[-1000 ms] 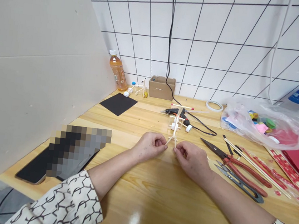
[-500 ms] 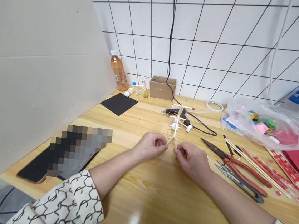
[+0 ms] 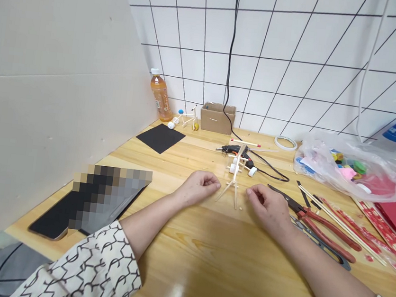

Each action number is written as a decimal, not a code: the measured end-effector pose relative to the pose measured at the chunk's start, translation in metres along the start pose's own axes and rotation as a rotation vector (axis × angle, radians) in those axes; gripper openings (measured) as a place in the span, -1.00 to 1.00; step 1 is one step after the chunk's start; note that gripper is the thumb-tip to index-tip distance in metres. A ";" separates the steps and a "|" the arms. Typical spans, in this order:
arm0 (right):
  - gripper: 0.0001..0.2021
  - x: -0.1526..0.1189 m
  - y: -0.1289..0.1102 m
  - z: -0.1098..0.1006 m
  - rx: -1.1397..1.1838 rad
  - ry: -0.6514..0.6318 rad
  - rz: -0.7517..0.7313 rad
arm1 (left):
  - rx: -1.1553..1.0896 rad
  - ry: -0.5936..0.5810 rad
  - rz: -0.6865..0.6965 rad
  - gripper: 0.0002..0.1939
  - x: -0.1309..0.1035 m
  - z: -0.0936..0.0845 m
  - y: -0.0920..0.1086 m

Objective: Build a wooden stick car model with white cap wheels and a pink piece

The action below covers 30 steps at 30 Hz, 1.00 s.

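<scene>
Two hands (image 3: pixel 198 189) (image 3: pixel 271 210), loosely open and empty, flanking a wooden stick frame (image 3: pixel 235 174), glue gun (image 3: pixel 231 149) behind

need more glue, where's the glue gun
The glue gun lies right of centre in the head view, behind the stick model, with a red-tipped stick beyond.

Table top (image 3: pixel 205 268): wood-grained, smooth, glossy, with a bright reflection at lower centre. Stick model (image 3: pixel 236 174), centre: pale wood, matt; white wheels (image 3: pixel 252 172) plastic-looking, smooth. Pliers (image 3: pixel 295 205), right: dark metal, with red plastic-looking grips. Bag (image 3: pixel 392 187), far right: thin translucent plastic, crinkled, shiny. Black sheet (image 3: pixel 161 138), left of centre: paper-like, matt. Box (image 3: pixel 217 122), upper centre: brown cardboard, dull. Sleeve (image 3: pixel 87 269), lower left: printed cloth, matt.
</scene>
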State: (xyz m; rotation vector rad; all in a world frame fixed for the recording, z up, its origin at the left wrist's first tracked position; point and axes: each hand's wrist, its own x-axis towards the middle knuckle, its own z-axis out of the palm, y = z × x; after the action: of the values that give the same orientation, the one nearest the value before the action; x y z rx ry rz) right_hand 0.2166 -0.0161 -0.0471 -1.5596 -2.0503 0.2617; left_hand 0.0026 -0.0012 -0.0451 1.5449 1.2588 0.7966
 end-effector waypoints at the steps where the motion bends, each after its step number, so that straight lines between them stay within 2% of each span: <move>1: -0.74 0.000 0.001 0.001 -0.009 -0.003 0.004 | -0.006 -0.019 -0.011 -0.78 0.000 0.000 0.000; 5: -0.73 0.001 0.003 0.001 -0.046 -0.018 0.001 | -0.025 -0.130 -0.044 -0.83 -0.002 -0.004 0.003; 10: -0.80 -0.001 -0.002 -0.004 -0.045 -0.093 -0.057 | -0.002 -0.228 0.002 -0.86 -0.003 -0.007 0.002; 14: -0.87 -0.006 -0.005 -0.004 -0.019 -0.171 -0.156 | 0.033 -0.218 0.022 -0.87 -0.003 -0.006 -0.002; 17: -0.89 -0.010 -0.005 -0.002 -0.022 -0.214 -0.179 | 0.059 -0.213 0.023 -0.87 -0.002 -0.005 -0.004; 30: -0.87 -0.013 -0.006 0.002 -0.041 -0.251 -0.221 | 0.151 -0.203 0.027 -0.86 -0.002 -0.005 -0.005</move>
State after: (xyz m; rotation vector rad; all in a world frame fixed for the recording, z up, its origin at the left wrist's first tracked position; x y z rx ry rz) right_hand 0.2132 -0.0298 -0.0502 -1.3643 -2.4143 0.3489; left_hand -0.0036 -0.0014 -0.0481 1.7213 1.1714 0.5555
